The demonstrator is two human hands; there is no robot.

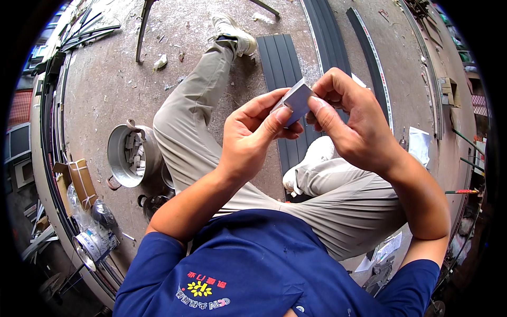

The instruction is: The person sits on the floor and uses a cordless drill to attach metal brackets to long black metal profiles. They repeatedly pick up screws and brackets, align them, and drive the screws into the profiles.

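A small grey flat-sided piece, perhaps a short cut of metal profile, is held up in front of me over my lap. My left hand grips its lower left end, thumb on the near face and fingers behind. At its right edge my right hand pinches with thumb and bent forefinger; whether a second small part is between those fingertips is hidden. Below the hands lie dark grey ribbed panels on the floor, partly covered by my fingers and shoe.
On my left stands a metal pot with small grey pieces in it, beside a cardboard box. Longer dark strips run away at the far right. A white paper lies right of my arm. Metal legs stand beyond my foot.
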